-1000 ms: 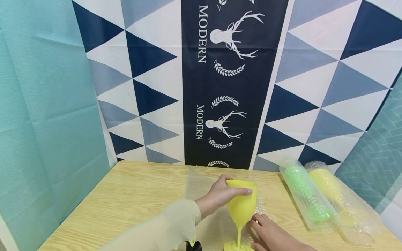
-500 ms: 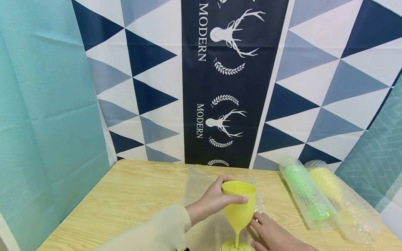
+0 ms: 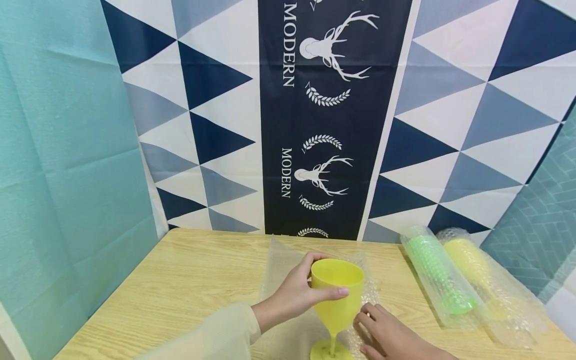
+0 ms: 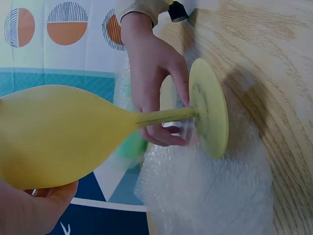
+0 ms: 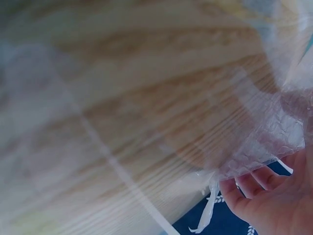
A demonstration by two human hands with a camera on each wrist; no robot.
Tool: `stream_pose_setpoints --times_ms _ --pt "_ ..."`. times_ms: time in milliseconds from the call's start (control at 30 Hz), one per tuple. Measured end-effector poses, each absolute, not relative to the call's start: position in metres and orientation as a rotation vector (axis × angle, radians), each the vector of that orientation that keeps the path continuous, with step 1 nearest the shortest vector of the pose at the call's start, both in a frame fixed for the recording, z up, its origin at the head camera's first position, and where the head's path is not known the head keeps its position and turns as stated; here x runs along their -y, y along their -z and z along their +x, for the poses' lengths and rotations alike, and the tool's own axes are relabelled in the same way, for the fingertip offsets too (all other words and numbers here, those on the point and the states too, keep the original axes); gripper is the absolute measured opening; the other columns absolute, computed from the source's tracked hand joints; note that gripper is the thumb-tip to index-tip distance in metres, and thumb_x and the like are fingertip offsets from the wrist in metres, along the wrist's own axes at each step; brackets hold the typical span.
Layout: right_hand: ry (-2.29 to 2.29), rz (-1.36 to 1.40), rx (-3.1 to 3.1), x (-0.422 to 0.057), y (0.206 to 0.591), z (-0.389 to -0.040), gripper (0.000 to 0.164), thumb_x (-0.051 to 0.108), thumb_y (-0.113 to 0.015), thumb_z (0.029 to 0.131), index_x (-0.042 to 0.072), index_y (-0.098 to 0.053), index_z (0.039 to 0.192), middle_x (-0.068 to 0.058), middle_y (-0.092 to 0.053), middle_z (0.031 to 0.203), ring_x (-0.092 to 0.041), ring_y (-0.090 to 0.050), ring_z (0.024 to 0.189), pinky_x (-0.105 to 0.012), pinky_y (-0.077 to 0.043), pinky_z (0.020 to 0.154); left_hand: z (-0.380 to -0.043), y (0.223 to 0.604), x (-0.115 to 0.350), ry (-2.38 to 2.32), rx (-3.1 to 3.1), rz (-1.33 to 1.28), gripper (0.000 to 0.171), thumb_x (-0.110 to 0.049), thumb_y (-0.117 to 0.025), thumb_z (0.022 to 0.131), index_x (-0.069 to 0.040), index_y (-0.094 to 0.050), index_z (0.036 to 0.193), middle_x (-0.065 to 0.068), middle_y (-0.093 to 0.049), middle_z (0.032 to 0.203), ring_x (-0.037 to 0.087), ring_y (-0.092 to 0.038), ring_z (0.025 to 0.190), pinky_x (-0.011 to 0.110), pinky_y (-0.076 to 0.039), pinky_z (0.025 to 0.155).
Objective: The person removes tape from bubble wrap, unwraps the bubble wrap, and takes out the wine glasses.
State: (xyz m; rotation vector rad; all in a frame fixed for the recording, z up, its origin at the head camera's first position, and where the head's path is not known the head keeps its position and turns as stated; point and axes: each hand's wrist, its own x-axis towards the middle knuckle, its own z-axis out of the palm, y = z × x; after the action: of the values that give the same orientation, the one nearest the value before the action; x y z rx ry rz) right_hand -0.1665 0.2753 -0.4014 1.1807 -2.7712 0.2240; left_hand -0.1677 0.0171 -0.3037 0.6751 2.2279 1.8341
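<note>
My left hand (image 3: 299,287) grips a yellow plastic goblet (image 3: 338,316) round its bowl, thumb across the front and fingers behind. The goblet stands nearly upright, mouth up, above a clear bubble wrap sheet (image 3: 288,332); whether its foot touches the sheet I cannot tell. In the left wrist view the goblet's thin stem (image 4: 164,117) and round foot (image 4: 210,110) show in full. Just right of the stem, my right hand (image 3: 387,332) has curled fingers holding the edge of the bubble wrap (image 4: 210,191). The right wrist view shows those fingers (image 5: 249,186) against the crinkled plastic.
On the right of the wooden table (image 3: 189,285) lie a bubble-wrapped green item (image 3: 438,272) and a bubble-wrapped yellow one (image 3: 470,265), side by side. A patterned cloth (image 3: 315,125) hangs behind the table, and a teal cloth (image 3: 76,165) on the left.
The left hand has carried the goblet slightly left, and its mouth now shows more towards the camera. The right hand has stayed almost in place.
</note>
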Motion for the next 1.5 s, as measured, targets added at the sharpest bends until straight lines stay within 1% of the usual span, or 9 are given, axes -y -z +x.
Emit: stream_pose_setpoints --times_ms 67,133,400,633,767,900,1133,1367,1500 --pt "-0.25 1.19 2.774 -0.274 0.401 -0.167 0.028 0.041 -0.062 0.091 0.021 -0.057 0.11 0.013 -0.049 0.098 0.003 -0.037 0.08 -0.02 -0.038 0.063 -0.167 0.303 -0.013 -1.853 -2.226 0.694 0.059 -0.027 -0.076 0.08 -0.014 -0.046 0.128 0.004 -0.061 0.114 0.011 -0.059 0.096 0.024 -0.053 0.081" --pt "-0.244 1.191 2.758 -0.273 0.4 -0.167 0.027 0.04 -0.063 0.09 0.022 -0.057 0.108 0.014 -0.048 0.096 0.003 -0.035 0.079 -0.018 -0.036 0.063 -0.167 0.301 -0.008 -1.867 -2.222 0.708 0.057 -0.026 -0.075 0.081 -0.013 -0.046 0.128 0.006 -0.061 0.114 0.011 -0.06 0.095 0.024 -0.053 0.08" --pt "-0.223 1.165 2.798 -0.272 0.398 -0.165 0.029 0.041 -0.063 0.089 0.021 -0.057 0.109 0.013 -0.048 0.098 0.002 -0.037 0.081 -0.021 -0.038 0.064 -0.168 0.294 0.015 -1.885 -2.247 0.736 0.062 -0.028 -0.072 0.083 -0.007 -0.042 0.133 0.014 -0.06 0.116 0.011 -0.06 0.094 0.024 -0.052 0.081" --pt "-0.237 1.159 2.842 -0.272 0.397 -0.166 0.03 0.044 -0.061 0.09 0.021 -0.057 0.11 0.012 -0.048 0.1 0.001 -0.037 0.082 -0.022 -0.039 0.065 -0.171 0.29 0.036 -1.898 -2.247 0.737 0.062 -0.025 -0.07 0.084 -0.006 -0.04 0.134 0.019 -0.058 0.118 0.013 -0.06 0.094 0.027 -0.051 0.083" --pt "-0.222 1.195 2.792 -0.273 0.397 -0.167 0.03 0.042 -0.061 0.091 0.02 -0.057 0.11 0.012 -0.047 0.099 0.002 -0.037 0.082 -0.02 -0.038 0.065 -0.172 0.288 0.047 -1.912 -2.261 0.746 0.063 -0.025 -0.07 0.084 -0.004 -0.039 0.135 0.021 -0.057 0.119 0.014 -0.06 0.095 0.028 -0.051 0.084" --pt "-0.197 1.237 2.711 -0.273 0.398 -0.167 0.027 0.038 -0.063 0.09 0.019 -0.057 0.109 0.012 -0.047 0.097 0.002 -0.036 0.082 -0.018 -0.036 0.065 -0.173 0.285 0.057 -1.916 -2.295 0.722 0.062 -0.025 -0.07 0.084 -0.004 -0.04 0.134 0.021 -0.056 0.119 0.015 -0.06 0.095 0.029 -0.051 0.084" --pt "-0.236 1.243 2.777 -0.27 0.394 -0.166 0.028 0.037 -0.062 0.091 0.017 -0.056 0.11 0.012 -0.045 0.096 0.003 -0.034 0.08 -0.015 -0.033 0.065 -0.175 0.284 0.068 -1.899 -2.348 0.671 0.064 -0.026 -0.071 0.083 -0.005 -0.039 0.135 0.02 -0.056 0.121 0.017 -0.059 0.098 0.029 -0.05 0.086" --pt "-0.209 1.257 2.788 -0.268 0.39 -0.166 0.03 0.036 -0.064 0.089 0.015 -0.056 0.11 0.01 -0.047 0.096 0.002 -0.037 0.081 -0.017 -0.037 0.065 -0.177 0.286 0.074 -1.899 -2.372 0.673 0.064 -0.022 -0.072 0.082 -0.006 -0.04 0.135 0.019 -0.056 0.12 0.017 -0.061 0.096 0.029 -0.051 0.085" --pt "-0.216 1.246 2.854 -0.266 0.385 -0.167 0.031 0.037 -0.066 0.088 0.017 -0.055 0.109 0.011 -0.047 0.096 0.002 -0.037 0.081 -0.019 -0.039 0.065 -0.18 0.287 0.077 -1.891 -2.391 0.673 0.063 -0.021 -0.072 0.082 -0.009 -0.039 0.135 0.018 -0.056 0.121 0.017 -0.061 0.097 0.029 -0.052 0.085"
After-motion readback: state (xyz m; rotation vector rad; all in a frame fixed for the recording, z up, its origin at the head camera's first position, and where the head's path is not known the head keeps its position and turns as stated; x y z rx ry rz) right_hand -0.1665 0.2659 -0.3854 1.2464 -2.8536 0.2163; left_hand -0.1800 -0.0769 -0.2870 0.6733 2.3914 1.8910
